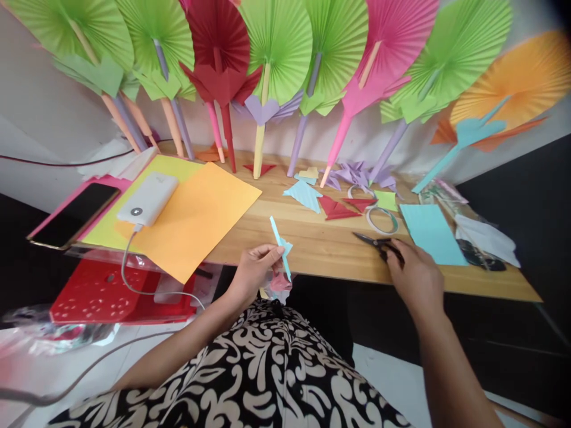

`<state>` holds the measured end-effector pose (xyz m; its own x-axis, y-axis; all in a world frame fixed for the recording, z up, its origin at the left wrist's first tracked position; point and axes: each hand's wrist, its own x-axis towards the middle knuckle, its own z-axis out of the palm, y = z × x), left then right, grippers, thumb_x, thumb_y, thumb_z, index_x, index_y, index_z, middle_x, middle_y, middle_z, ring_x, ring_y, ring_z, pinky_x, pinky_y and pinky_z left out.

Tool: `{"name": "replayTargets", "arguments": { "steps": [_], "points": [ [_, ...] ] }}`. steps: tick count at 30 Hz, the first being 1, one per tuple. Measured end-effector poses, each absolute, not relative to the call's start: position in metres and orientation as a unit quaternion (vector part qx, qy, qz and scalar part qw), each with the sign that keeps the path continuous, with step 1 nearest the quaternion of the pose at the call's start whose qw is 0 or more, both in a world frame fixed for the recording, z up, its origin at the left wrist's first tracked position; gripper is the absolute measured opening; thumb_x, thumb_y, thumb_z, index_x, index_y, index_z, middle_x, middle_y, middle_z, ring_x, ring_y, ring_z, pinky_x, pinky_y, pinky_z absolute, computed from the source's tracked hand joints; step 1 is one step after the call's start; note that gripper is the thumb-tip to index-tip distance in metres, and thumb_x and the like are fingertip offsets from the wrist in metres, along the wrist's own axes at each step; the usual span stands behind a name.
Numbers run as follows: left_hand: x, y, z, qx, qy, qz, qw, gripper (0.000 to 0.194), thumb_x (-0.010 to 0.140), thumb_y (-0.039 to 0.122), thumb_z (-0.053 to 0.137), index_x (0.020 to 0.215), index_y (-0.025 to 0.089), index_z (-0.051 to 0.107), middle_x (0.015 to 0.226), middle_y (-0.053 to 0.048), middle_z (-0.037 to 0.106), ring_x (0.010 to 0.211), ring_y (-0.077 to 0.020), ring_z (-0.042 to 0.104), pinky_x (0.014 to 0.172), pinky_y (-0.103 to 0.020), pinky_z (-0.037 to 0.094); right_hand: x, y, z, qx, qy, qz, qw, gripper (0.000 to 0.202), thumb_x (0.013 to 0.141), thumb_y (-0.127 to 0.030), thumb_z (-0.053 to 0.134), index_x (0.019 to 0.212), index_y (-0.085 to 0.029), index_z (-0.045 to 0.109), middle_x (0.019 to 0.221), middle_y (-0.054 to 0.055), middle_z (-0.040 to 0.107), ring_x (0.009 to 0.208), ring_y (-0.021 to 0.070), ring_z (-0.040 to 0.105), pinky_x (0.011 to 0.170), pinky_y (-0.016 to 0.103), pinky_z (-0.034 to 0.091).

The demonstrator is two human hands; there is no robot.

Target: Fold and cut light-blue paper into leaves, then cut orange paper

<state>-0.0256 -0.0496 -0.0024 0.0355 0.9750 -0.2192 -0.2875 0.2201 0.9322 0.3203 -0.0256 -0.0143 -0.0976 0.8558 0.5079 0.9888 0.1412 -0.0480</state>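
My left hand (257, 267), at the table's front edge, pinches a narrow light blue paper piece (281, 248) between thumb and fingers. On the right, my right hand (417, 276) has its fingers closed about the handles of black scissors (377, 242), whose blades point left along the tabletop. Just beyond the scissors lies a roll of tape (382, 220). Beside that hand is a flat light blue paper sheet (432, 235). Red folded paper pieces (336, 208) and a pleated light blue piece (304, 195) sit farther back.
Several paper fans (276, 41) lean on the wall behind the wooden table (321, 249). A white power bank (149, 199) with a cable rests on yellow and orange paper (200, 220), beside a phone (74, 214). A red stool (102, 291) stands below left.
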Motion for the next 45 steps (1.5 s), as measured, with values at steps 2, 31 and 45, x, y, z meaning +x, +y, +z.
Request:
{"name": "replayTargets", "arguments": {
  "steps": [2, 31, 45],
  "points": [
    [-0.029, -0.039, 0.000, 0.385, 0.485, 0.501, 0.604, 0.037, 0.076, 0.047, 0.072, 0.060, 0.015, 0.063, 0.058, 0.001, 0.057, 0.057, -0.0101, 0.049, 0.058, -0.023, 0.040, 0.331, -0.025, -0.020, -0.635, -0.736, -0.133, 0.192, 0.040, 0.097, -0.034, 0.040, 0.118, -0.013, 0.067, 0.113, 0.017, 0.071, 0.104, 0.0303, 0.065, 0.092, 0.043, 0.051],
    [-0.046, -0.003, -0.006, 0.583, 0.408, 0.482, 0.511, 0.033, 0.096, 0.027, 0.053, 0.065, 0.016, 0.049, 0.064, 0.003, 0.041, 0.060, -0.0086, 0.038, 0.057, -0.023, 0.029, 0.169, -0.059, 0.025, -0.511, -0.421, 0.679, 0.317, 0.057, 0.077, -0.056, 0.074, 0.121, -0.022, 0.062, 0.065, -0.007, 0.042, 0.048, 0.0057, 0.037, 0.045, 0.020, 0.029],
    [-0.049, -0.007, -0.003, 0.612, 0.364, 0.472, 0.521, 0.035, 0.096, 0.027, 0.053, 0.063, 0.017, 0.048, 0.062, 0.003, 0.040, 0.060, -0.0099, 0.038, 0.057, -0.024, 0.031, 0.159, -0.067, 0.030, -0.531, -0.450, 0.667, 0.265, 0.057, 0.082, -0.063, 0.064, 0.121, -0.020, 0.062, 0.081, 0.000, 0.053, 0.055, 0.0078, 0.047, 0.052, 0.023, 0.040]
  ]
}}
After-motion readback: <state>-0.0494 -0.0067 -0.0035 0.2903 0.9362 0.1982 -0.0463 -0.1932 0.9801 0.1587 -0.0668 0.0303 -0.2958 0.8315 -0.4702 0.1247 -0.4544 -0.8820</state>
